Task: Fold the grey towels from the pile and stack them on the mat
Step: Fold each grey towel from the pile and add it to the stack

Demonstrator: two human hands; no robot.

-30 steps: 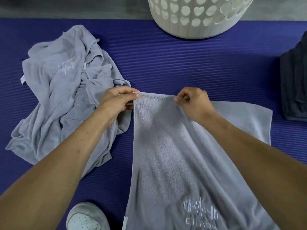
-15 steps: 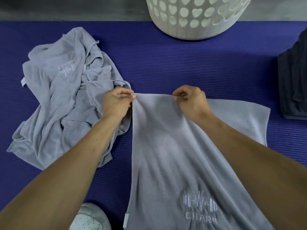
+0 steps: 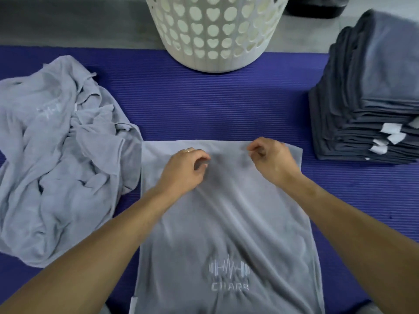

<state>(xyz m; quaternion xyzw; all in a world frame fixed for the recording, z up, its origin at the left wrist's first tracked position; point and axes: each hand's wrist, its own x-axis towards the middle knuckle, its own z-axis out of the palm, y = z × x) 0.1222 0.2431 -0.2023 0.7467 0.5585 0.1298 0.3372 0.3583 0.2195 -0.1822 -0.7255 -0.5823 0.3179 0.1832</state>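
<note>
A light grey towel [image 3: 226,223] with a white barbell logo lies spread on the purple mat [image 3: 215,105] in front of me. My left hand [image 3: 184,171] and my right hand [image 3: 272,159] rest just below its far edge, a hand's width apart. On both hands the fingers are curled and pinched onto the fabric, and creases run from them toward me. The crumpled pile of grey towels [image 3: 56,159] sits on the mat at the left, touching the spread towel's left side. A tall stack of folded dark grey towels [image 3: 367,114] stands on the mat at the right.
A white plastic laundry basket [image 3: 215,30] with heart-shaped holes stands at the mat's far edge, straight ahead. Grey floor lies beyond the mat. A dark object [image 3: 315,5] sits behind the basket at the top right.
The towel edge held up between my hands has come down onto the mat, and the towel now lies flat and wide. My view has pulled back, showing the folded stack at the right.
</note>
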